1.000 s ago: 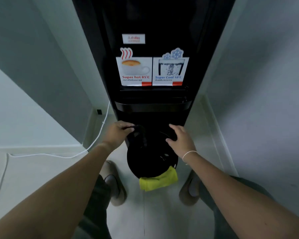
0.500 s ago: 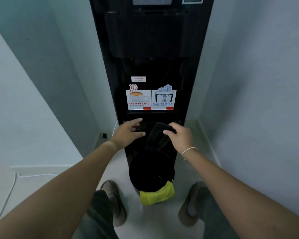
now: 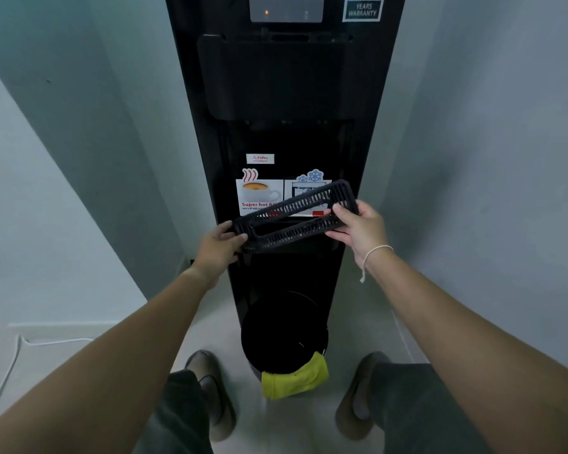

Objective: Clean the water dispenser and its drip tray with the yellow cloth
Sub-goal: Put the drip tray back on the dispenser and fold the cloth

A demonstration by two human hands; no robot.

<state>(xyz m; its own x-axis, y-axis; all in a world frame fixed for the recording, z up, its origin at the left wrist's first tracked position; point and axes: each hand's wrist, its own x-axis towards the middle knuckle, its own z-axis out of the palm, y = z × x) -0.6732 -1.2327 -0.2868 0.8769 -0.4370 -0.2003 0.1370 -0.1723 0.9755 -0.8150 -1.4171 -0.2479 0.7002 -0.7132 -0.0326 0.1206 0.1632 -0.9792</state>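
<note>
A tall black water dispenser [image 3: 276,80] stands in a corner in front of me. I hold its black slotted drip tray grille [image 3: 295,215] in front of the dispenser's tap recess, tilted up to the right. My left hand [image 3: 217,246] grips the grille's left end and my right hand [image 3: 358,228] grips its right end. The yellow cloth [image 3: 294,377] hangs over the near rim of a black round bucket [image 3: 282,332] on the floor at the dispenser's foot.
Grey walls close in on both sides of the dispenser. A white cable [image 3: 20,348] runs along the floor at the left. My two feet in slippers [image 3: 212,388] stand either side of the bucket on a pale tiled floor.
Both hands rose from the bucket's rim to the tap recess, carrying the black grille up; it is now held level with the stickers. The view tilted upward.
</note>
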